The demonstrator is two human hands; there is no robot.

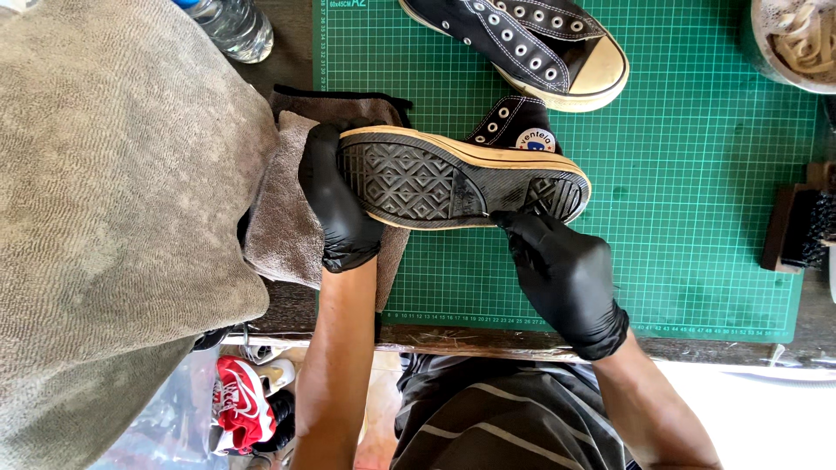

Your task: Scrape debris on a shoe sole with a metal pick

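The left hand (338,202), in a black glove, grips the toe end of a black canvas high-top shoe with a cream rubber sole (461,178), turned on its side so the patterned sole faces the camera. The right hand (562,274), also gloved, pinches a thin pointed tool (509,211) against the sole near the heel. The shoe lies over the green cutting mat (697,174) on the worktop, partly on a grey-brown folded cloth (283,235). A second black shoe (531,43) lies farther away.
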